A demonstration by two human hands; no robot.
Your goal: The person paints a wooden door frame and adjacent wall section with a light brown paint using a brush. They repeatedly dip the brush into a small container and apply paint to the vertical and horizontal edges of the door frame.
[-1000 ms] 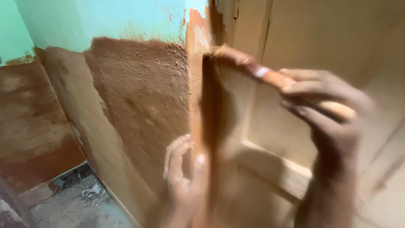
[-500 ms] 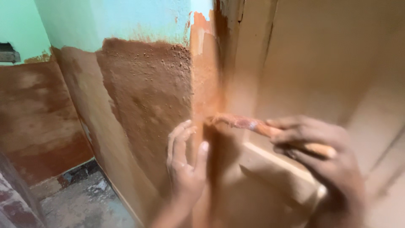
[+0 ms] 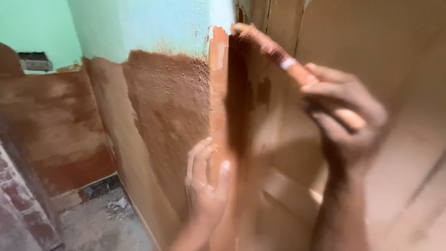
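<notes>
Head view is showing the right hand (image 3: 346, 116) with fingers clamped on a brush (image 3: 278, 53), tip working the door edge (image 3: 234, 102) up high, while the left hand (image 3: 204, 186), fingers together, is steadying it lower down, so light even strokes are probably smartest.

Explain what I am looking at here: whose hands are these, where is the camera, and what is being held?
This is one view, from a camera worn on a person's head, looking down at their own two bare hands; there is no machine. The right hand grips a paintbrush by its handle, bristle end up against the edge of a wooden door frame coated in orange-brown paint. The left hand rests lower down on that same edge, fingers on the wall side. Beside it the wall is rough brown below and pale blue-green above. A rough floor shows at lower left. The picture is blurred, so fine detail cannot be told.
</notes>
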